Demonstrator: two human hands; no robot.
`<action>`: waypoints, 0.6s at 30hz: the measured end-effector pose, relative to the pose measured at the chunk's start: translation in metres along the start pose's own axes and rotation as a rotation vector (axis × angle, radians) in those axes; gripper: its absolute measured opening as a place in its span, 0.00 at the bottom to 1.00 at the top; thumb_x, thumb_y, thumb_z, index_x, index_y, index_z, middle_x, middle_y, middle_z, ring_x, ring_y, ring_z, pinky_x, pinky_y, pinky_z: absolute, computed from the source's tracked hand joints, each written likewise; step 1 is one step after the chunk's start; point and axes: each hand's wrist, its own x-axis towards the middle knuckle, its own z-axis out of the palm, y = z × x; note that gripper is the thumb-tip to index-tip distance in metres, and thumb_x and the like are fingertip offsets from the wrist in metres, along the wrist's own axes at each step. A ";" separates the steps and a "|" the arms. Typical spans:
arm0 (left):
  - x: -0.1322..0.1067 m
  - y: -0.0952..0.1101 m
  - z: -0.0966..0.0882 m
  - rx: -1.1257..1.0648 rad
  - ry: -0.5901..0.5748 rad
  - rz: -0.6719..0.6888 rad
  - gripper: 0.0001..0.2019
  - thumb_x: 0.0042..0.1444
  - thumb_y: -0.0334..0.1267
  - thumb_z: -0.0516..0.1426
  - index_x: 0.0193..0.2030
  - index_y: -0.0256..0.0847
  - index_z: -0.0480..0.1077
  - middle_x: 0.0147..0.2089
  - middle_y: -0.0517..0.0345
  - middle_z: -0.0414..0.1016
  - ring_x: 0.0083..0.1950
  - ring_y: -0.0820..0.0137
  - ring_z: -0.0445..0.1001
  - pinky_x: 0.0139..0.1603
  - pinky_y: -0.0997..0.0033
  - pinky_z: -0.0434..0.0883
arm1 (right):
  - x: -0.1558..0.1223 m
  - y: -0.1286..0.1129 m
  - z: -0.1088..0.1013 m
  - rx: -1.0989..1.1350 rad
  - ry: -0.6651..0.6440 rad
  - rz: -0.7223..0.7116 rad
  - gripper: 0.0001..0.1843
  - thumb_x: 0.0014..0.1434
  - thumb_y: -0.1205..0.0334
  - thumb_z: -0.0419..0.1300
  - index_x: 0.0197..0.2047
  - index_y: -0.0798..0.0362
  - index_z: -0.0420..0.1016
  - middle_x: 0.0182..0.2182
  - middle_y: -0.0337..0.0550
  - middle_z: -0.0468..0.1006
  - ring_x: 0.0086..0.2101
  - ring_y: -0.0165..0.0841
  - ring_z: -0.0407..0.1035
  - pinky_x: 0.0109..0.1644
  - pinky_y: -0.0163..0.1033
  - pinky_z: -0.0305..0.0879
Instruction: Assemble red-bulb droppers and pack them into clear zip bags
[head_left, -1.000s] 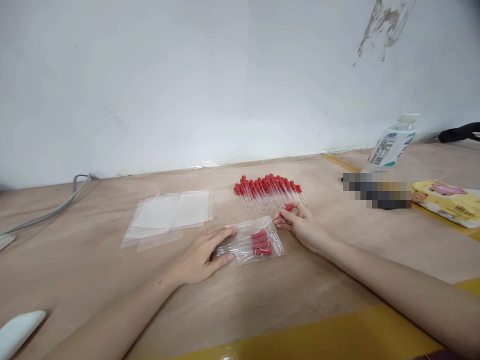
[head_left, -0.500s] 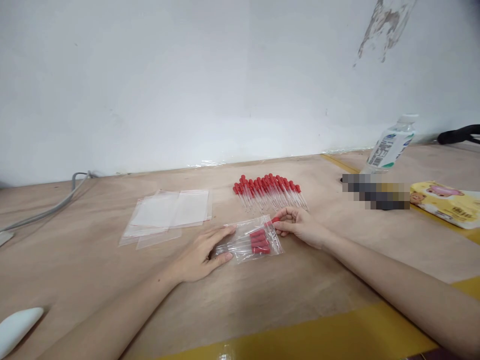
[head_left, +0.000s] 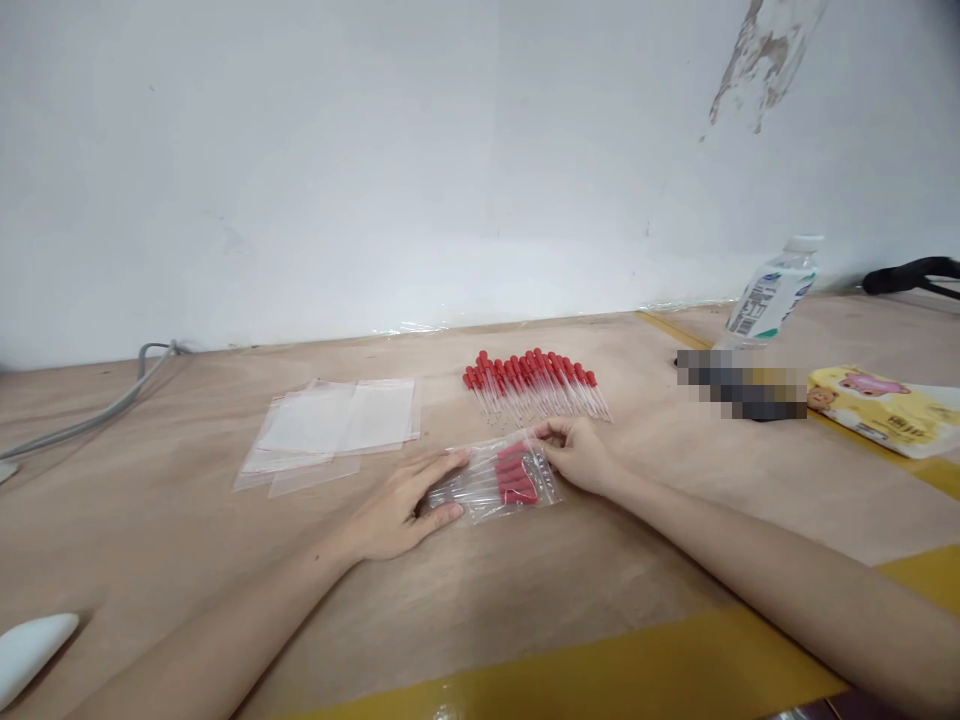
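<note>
A clear zip bag point(head_left: 480, 508) lies flat with its mouth toward the right. Inside it are several glass droppers with red rubber bulbs point(head_left: 517, 480), bulbs at the mouth end. My left hand point(head_left: 401, 505) holds down the bag's closed end, thumb on the near edge and fingers on the far edge. At the mouth, my right hand point(head_left: 576, 452) has its fingers pinched at the bulb end of the uppermost dropper point(head_left: 513, 449), which lies almost wholly within the bag. Its fingertips are partly hidden. Just beyond, a row of loose droppers point(head_left: 536, 372) lies with bulbs toward the wall.
Flat empty zip bags point(head_left: 337, 425) overlap on the left. A grey cable point(head_left: 112, 415) and a white object point(head_left: 34, 650) lie farther left. On the right are a tilted plastic bottle point(head_left: 772, 300), a yellow packet point(head_left: 885, 408), a blurred-out dark item and a black object point(head_left: 911, 275).
My right hand has moved left, sliding the uppermost dropper deeper into the bag. My left hand stays on the bag. The whole view has shifted slightly.
</note>
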 end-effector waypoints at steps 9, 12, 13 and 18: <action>0.000 0.000 -0.001 -0.002 -0.021 -0.024 0.25 0.59 0.45 0.51 0.63 0.45 0.54 0.62 0.52 0.60 0.62 0.61 0.59 0.61 0.56 0.59 | -0.002 -0.005 -0.031 -0.560 -0.043 -0.338 0.16 0.53 0.70 0.52 0.45 0.56 0.71 0.41 0.48 0.74 0.39 0.36 0.69 0.43 0.44 0.66; 0.000 0.001 -0.002 -0.014 -0.020 -0.023 0.25 0.59 0.45 0.51 0.63 0.46 0.54 0.62 0.52 0.60 0.62 0.61 0.59 0.61 0.55 0.59 | -0.008 -0.010 -0.043 -0.752 -0.167 -0.628 0.26 0.52 0.71 0.54 0.55 0.49 0.65 0.53 0.49 0.66 0.52 0.40 0.60 0.53 0.50 0.59; 0.000 0.002 -0.002 -0.018 -0.022 -0.024 0.25 0.59 0.45 0.51 0.63 0.46 0.54 0.62 0.52 0.60 0.62 0.60 0.59 0.61 0.55 0.59 | -0.010 -0.012 -0.044 -0.775 -0.246 -0.700 0.27 0.53 0.71 0.54 0.57 0.46 0.64 0.56 0.47 0.64 0.55 0.40 0.56 0.56 0.51 0.56; 0.001 -0.005 -0.001 -0.064 0.094 -0.097 0.20 0.61 0.46 0.48 0.59 0.46 0.61 0.61 0.56 0.62 0.63 0.65 0.59 0.62 0.58 0.59 | -0.018 -0.019 -0.032 -0.763 -0.532 -0.821 0.27 0.57 0.69 0.51 0.59 0.42 0.61 0.60 0.40 0.60 0.62 0.37 0.44 0.63 0.52 0.43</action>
